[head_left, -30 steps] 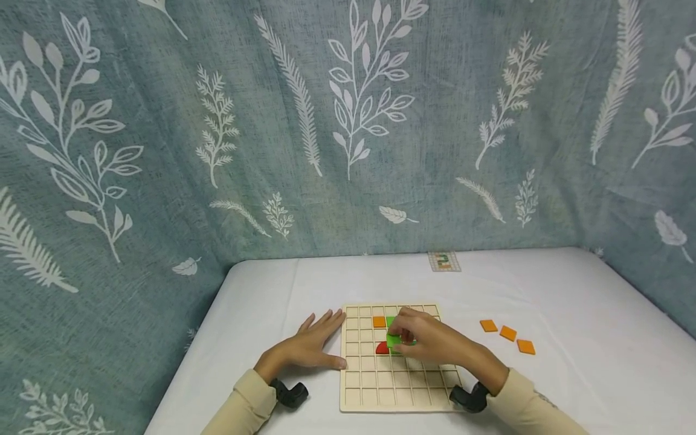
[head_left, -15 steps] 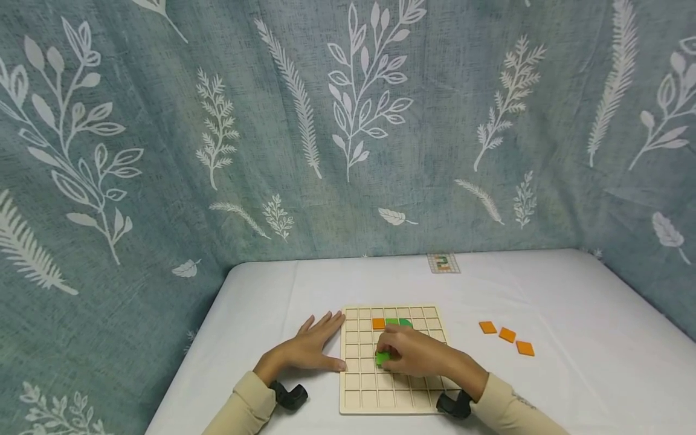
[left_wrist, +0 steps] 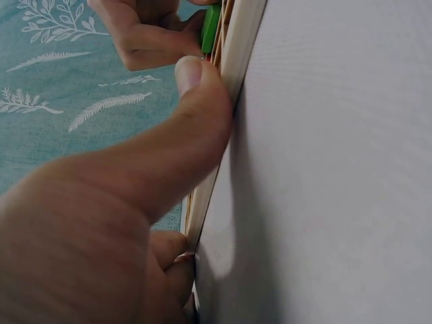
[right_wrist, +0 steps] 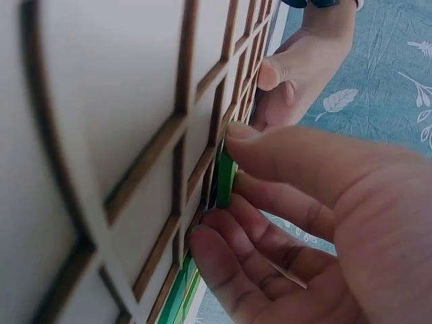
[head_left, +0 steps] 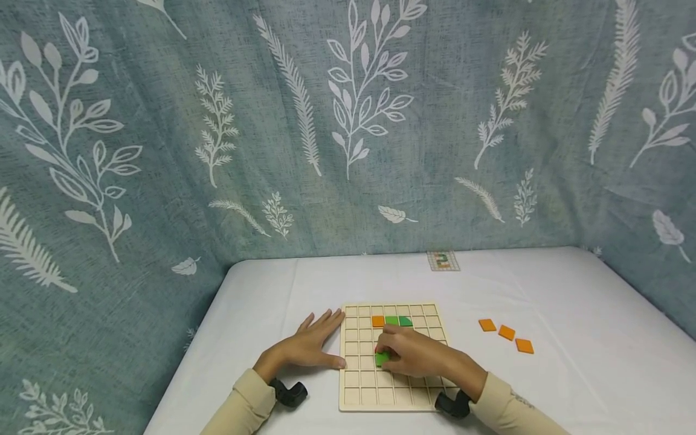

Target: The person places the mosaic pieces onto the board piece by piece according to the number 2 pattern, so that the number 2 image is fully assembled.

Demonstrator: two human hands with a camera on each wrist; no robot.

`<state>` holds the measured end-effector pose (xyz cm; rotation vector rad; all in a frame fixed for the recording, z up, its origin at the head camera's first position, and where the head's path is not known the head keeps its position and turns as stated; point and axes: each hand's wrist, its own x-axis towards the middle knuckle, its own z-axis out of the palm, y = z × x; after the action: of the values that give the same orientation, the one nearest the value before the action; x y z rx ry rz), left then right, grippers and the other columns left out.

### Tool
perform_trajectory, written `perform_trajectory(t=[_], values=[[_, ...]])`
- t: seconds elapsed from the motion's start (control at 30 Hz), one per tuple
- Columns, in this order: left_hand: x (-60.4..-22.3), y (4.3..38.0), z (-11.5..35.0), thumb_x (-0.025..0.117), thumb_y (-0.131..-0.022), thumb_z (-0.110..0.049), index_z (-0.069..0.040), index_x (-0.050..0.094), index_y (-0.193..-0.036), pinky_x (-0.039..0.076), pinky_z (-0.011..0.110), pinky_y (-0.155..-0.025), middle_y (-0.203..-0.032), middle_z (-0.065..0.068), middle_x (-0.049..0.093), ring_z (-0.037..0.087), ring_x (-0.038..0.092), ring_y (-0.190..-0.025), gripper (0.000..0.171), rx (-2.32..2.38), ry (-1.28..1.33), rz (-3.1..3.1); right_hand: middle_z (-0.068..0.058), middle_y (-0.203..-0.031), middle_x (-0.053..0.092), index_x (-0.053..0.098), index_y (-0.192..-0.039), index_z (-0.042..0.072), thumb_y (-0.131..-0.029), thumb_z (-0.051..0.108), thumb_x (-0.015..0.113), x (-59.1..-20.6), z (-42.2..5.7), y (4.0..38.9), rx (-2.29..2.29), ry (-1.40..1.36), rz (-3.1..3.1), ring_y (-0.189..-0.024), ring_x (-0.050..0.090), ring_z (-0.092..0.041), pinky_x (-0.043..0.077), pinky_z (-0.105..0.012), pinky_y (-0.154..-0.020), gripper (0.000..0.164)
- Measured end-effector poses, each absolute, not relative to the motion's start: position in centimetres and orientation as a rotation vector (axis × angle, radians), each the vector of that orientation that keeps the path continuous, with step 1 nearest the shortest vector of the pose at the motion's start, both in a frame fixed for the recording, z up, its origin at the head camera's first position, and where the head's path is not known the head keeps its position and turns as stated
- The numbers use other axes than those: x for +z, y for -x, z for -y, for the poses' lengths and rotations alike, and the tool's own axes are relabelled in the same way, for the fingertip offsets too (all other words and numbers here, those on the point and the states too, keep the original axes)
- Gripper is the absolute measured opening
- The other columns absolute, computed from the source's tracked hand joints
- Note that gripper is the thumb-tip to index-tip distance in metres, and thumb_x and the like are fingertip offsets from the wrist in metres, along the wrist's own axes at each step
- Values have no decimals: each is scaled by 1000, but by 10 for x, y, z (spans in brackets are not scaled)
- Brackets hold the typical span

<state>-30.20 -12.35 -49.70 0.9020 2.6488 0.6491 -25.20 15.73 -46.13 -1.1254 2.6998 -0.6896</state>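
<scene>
A pale wooden grid board [head_left: 361,396] lies on the table. My right hand [head_left: 421,353] pinches a bright green square tile [head_left: 382,359] between thumb and fingers, over a cell left of the board's middle. In the right wrist view that green tile [right_wrist: 225,179] stands at the grid, partly covered by fingertips. A sliver of red piece shows just behind it. My left hand [head_left: 306,349] rests at the board's left edge, fingers spread and thumb touching the rim. Toward the far side, an orange tile [head_left: 377,321], a green tile [head_left: 392,321] and a darker green piece [head_left: 405,321] sit in a row.
To the right of the board, three loose orange tiles lie on the white cloth: one farther back [head_left: 487,325], a middle one [head_left: 507,332] and a nearer one [head_left: 524,345]. A small pattern card [head_left: 443,261] is at the table's far edge, by the leaf-patterned curtain [head_left: 348,211].
My right hand has moved left and nearer with the green tile, uncovering the darker green piece in the far row. Over the last half second it barely shifts. My left hand stays put.
</scene>
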Motion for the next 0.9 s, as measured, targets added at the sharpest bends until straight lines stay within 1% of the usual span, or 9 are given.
perform_trajectory(t=[0.37, 0.57, 0.8, 0.9], values=[[-499, 303, 124, 70, -83, -64, -15, 15, -162, -3, 52, -127, -169, 4, 12, 25, 7, -158, 108, 650, -897, -2656, 6, -96, 60, 74, -104, 12, -90, 18, 76, -461, -158, 251, -700, 1169, -2687, -80, 52, -2, 51, -16, -72, 16], [-497, 302, 124, 70, -83, -63, -15, 15, -162, -3, 52, -126, -169, 4, 12, 25, 6, -158, 107, 659, -890, -2651, 6, -95, 60, 74, -102, 12, -88, 20, 77, -461, -159, 252, -703, 1175, -2684, -80, 52, -1, 51, -16, -72, 16], [-496, 301, 123, 70, -84, -62, -15, 14, -162, -4, 53, -126, -169, 4, 12, 26, 6, -158, 107, 669, -882, -2640, 8, -92, 58, 73, -96, 13, -87, 20, 78, -461, -159, 252, -693, 1211, -2695, -78, 49, 0, 49, -15, -69, 12], [-496, 300, 123, 70, -84, -62, -14, 15, -162, -4, 52, -126, -169, 4, 12, 26, 6, -158, 107, 670, -880, -2638, 8, -91, 59, 73, -97, 13, -88, 20, 77, -462, -158, 252, -704, 1212, -2686, -77, 49, -1, 49, -15, -69, 13]])
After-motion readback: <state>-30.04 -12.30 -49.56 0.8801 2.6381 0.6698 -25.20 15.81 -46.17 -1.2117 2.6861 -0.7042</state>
